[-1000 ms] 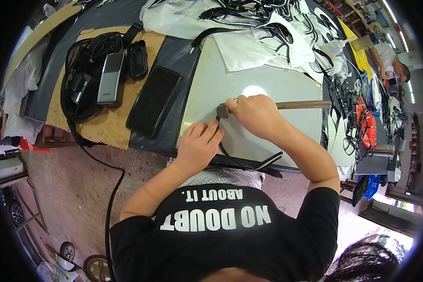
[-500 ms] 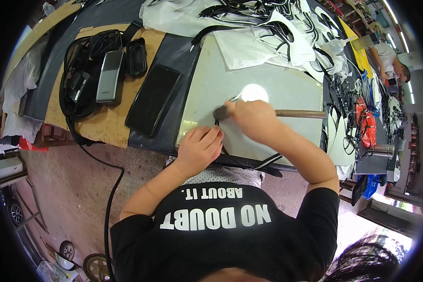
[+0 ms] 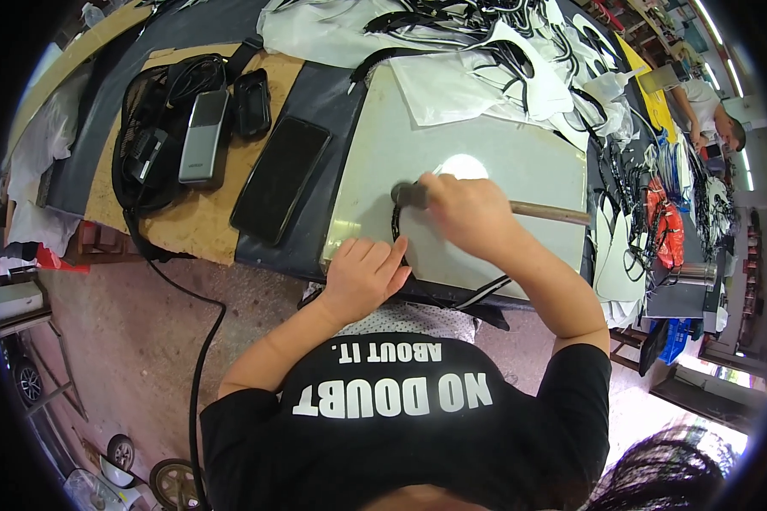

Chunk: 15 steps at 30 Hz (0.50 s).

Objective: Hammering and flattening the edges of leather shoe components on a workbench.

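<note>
My right hand (image 3: pixel 470 211) is closed around a hammer (image 3: pixel 550 213) with a wooden handle that points right. The dark hammer head (image 3: pixel 412 195) is over the far end of a thin black strap (image 3: pixel 395 225); whether they touch I cannot tell. Close to the board's near edge, my left hand (image 3: pixel 363 272) pinches the strap between thumb and fingers. Beneath both hands lies a pale grey board (image 3: pixel 362 183). Another part of black strapping with a white line (image 3: pixel 484 292) trails over the near edge, right of my left hand.
A black phone (image 3: pixel 281 180), a grey power bank (image 3: pixel 204 136) and a black mesh case (image 3: pixel 136 106) lie to the left. White cut pieces with black trim (image 3: pixel 528 72) are heaped at the back. A red-orange bag (image 3: pixel 663 223) is on the right. Another person (image 3: pixel 703 106) sits far right.
My left hand has slid toward me along the strap, and more of the strap shows between it and the hammer. The hammer head has moved slightly away from me.
</note>
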{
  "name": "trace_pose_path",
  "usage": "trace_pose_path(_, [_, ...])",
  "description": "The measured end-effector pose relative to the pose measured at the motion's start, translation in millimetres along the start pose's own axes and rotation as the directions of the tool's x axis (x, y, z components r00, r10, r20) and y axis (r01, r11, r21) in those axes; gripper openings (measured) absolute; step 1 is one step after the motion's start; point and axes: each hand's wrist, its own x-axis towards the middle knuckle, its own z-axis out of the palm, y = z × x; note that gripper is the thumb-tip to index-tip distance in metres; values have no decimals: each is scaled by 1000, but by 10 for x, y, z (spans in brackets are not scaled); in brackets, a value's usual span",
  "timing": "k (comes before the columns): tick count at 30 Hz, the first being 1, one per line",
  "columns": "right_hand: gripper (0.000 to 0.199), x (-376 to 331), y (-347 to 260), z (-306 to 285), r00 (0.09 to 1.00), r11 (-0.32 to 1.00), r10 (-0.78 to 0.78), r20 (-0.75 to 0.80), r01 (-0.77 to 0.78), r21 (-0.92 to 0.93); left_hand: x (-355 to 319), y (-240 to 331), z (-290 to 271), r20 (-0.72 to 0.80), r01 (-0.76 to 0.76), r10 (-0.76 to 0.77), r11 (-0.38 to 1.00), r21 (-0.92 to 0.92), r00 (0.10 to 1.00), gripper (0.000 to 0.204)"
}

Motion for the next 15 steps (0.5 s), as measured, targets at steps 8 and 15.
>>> trace_pose_path(8, [13, -81, -47, 251, 991, 985, 127, 37, -131, 110, -31, 107, 2, -62, -105, 95, 977, -184, 994, 33])
trace_pose_path(15, [14, -65, -32, 178, 983, 960, 145, 109, -166, 225, -169, 156, 59, 187, -137, 261, 855, -500, 947, 20])
